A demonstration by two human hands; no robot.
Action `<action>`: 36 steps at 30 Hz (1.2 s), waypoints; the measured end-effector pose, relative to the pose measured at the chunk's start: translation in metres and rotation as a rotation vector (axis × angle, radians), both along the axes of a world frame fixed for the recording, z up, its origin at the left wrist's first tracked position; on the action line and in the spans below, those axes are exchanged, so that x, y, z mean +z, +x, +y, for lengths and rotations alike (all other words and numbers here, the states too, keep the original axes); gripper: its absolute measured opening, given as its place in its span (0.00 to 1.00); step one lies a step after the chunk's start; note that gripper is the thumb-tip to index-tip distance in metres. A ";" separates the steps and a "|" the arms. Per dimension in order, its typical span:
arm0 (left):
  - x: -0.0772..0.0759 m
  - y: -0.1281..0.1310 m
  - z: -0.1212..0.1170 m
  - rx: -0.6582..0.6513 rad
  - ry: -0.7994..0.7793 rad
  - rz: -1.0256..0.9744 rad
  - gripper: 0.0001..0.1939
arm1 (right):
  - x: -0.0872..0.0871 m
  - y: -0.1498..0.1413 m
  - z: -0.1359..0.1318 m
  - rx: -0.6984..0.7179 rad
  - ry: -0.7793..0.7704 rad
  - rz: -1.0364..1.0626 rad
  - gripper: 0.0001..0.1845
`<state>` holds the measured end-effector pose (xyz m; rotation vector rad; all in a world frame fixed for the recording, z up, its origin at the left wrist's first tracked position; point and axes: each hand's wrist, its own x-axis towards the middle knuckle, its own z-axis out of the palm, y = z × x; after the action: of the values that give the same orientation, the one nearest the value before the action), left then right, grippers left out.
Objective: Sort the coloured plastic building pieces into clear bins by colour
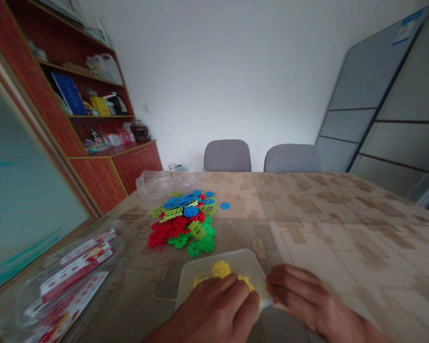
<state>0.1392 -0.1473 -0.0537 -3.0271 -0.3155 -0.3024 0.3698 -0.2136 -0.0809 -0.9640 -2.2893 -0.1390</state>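
A translucent plastic container (196,267) sits in front of me at the near side of the table. Yellow snowflake-shaped building discs (220,269) lie inside it. My left hand (218,305) reaches over the container with curled fingers, its fingertips hidden down among the yellow discs. At the container's right edge, my right hand (300,293) has its fingers bent and closed on the rim. Just beyond the container is a loose pile of discs and connector pieces: blue ones (180,202), red ones (171,229), green ones (202,245) and lime ones (197,230).
Clear plastic trays with red-and-white printed cards (76,267) lie at the left. More clear tubs (155,185) stand at the table's far left edge. A single blue disc (225,206) lies apart from the pile. Two grey chairs (227,156) stand behind the patterned table (343,238).
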 end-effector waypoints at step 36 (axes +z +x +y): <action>0.005 0.029 -0.005 0.153 0.123 -0.008 0.10 | -0.011 -0.008 0.012 -0.176 0.212 0.050 0.15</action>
<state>0.1679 -0.1519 -0.0486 -2.8614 -0.5069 -0.3104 0.3622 -0.2011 -0.0921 -1.0429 -2.0929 -0.4194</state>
